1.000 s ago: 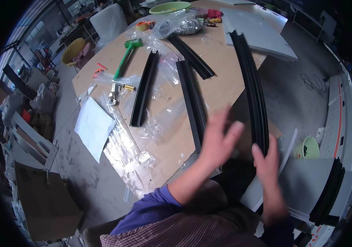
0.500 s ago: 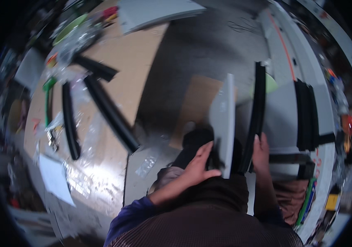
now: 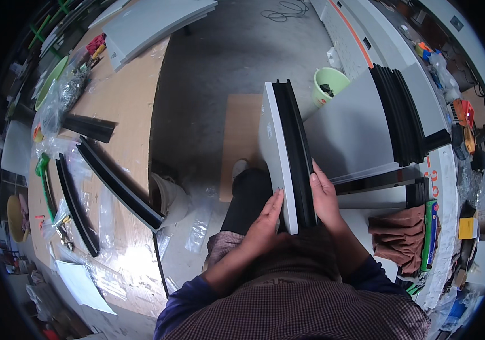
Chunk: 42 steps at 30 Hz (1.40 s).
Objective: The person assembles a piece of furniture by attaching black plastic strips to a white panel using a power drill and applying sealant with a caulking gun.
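Note:
A white panel stands on edge in front of my body. Along its edge lies a long black channel strip, touching it or nearly so; I cannot tell whether the two are joined. My left hand presses on the panel's left face near its lower end, fingers together. On the other side my right hand is closed on the black strip, thumb on top, the other fingers partly hidden. Panel and strip are held between both hands.
Left, a wooden table bears more black strips, a green-handled tool, plastic bags and stacked white panels. On the right are leaning grey panels, bundled black strips, a green bucket and a brown cloth.
The black strip, apart from the panel before, has come left against the panel's edge with my right hand. The panel has shifted left, and the whole view has turned somewhat.

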Available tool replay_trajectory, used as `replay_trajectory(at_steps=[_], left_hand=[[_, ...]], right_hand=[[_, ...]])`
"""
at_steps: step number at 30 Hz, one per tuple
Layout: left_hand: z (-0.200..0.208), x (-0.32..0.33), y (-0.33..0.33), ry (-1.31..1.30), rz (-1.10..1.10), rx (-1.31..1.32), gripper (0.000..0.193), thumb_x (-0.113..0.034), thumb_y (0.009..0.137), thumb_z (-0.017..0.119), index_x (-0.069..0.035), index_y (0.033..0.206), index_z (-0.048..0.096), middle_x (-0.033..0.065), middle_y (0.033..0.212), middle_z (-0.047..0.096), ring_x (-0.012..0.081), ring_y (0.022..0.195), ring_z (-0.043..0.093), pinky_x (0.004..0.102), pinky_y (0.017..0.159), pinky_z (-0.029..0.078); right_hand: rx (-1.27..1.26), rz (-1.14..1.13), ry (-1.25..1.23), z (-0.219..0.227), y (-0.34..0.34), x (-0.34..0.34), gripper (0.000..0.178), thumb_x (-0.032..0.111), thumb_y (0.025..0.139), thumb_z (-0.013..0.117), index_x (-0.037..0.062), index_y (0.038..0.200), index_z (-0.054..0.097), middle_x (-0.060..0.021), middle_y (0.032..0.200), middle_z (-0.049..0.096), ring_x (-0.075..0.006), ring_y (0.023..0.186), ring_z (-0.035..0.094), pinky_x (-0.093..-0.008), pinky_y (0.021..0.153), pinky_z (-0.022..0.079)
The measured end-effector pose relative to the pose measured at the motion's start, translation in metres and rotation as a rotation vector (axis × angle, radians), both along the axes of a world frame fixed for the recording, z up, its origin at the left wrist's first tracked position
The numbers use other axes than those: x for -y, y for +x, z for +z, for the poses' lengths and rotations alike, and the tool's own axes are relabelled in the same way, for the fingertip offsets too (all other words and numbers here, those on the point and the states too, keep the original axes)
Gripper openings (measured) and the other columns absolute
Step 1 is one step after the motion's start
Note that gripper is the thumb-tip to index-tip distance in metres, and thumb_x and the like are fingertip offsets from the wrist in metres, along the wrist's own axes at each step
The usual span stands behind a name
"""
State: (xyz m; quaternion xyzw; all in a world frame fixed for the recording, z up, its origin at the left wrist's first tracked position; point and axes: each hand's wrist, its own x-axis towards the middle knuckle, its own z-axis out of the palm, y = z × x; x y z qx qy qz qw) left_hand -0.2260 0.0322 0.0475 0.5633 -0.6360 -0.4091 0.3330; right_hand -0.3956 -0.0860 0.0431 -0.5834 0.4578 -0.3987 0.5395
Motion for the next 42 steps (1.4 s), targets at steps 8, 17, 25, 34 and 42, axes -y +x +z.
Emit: replay_trajectory(at_steps=[8, 17, 25, 34, 42], left_hand=[[-0.006, 0.001, -0.001, -0.058, 0.004, 0.009, 0.114, -0.007, 0.065, 0.081, -0.007, 0.155, 0.011, 0.0240, 0.154, 0.025, 0.0400, 0.140, 0.033, 0.0381, 0.113, 0.035], [-0.006, 0.000, -0.004, -0.080, 0.028, 0.030, 0.122, -0.017, 0.063, 0.088, -0.010, 0.155, 0.009, 0.0224, 0.153, 0.027, 0.0378, 0.139, 0.036, 0.0392, 0.112, 0.036], [-0.007, -0.001, -0.004, -0.083, 0.034, 0.009, 0.123, -0.018, 0.061, 0.089, -0.010, 0.155, 0.009, 0.0216, 0.154, 0.027, 0.0378, 0.138, 0.037, 0.0400, 0.110, 0.038], [-0.009, -0.001, -0.003, -0.115, 0.035, -0.010, 0.122, -0.019, 0.061, 0.089, -0.009, 0.155, 0.010, 0.0229, 0.153, 0.027, 0.0381, 0.138, 0.036, 0.0389, 0.111, 0.037], [-0.006, -0.002, -0.002, -0.080, 0.029, 0.000, 0.121, -0.017, 0.063, 0.088, -0.009, 0.155, 0.010, 0.0231, 0.154, 0.027, 0.0377, 0.139, 0.034, 0.0385, 0.112, 0.036]], right_hand=[[-0.054, 0.040, -0.148, 0.025, 0.008, -0.010, 0.043, 0.015, 0.103, 0.044, -0.0015, 0.142, 0.042, -0.0177, 0.135, 0.057, -0.0183, 0.123, 0.053, -0.0287, 0.104, 0.038], [-0.056, -0.001, -0.024, 0.031, 0.011, -0.009, 0.043, 0.020, 0.103, 0.046, 0.0031, 0.143, 0.045, -0.0144, 0.126, 0.063, -0.0145, 0.112, 0.058, -0.0280, 0.098, 0.042], [-0.017, -0.008, 0.016, 0.036, 0.013, -0.005, 0.042, 0.020, 0.103, 0.046, 0.0044, 0.142, 0.046, -0.0110, 0.123, 0.064, -0.0129, 0.110, 0.058, -0.0271, 0.097, 0.042], [-0.062, 0.041, 0.044, 0.041, 0.011, -0.005, 0.043, 0.018, 0.104, 0.044, 0.0012, 0.144, 0.043, -0.0098, 0.138, 0.055, -0.0135, 0.123, 0.050, -0.0266, 0.105, 0.037], [-0.019, -0.017, -0.005, 0.030, 0.013, -0.006, 0.043, 0.020, 0.103, 0.046, 0.0029, 0.142, 0.045, -0.0130, 0.128, 0.062, -0.0138, 0.114, 0.056, -0.0271, 0.099, 0.041]])
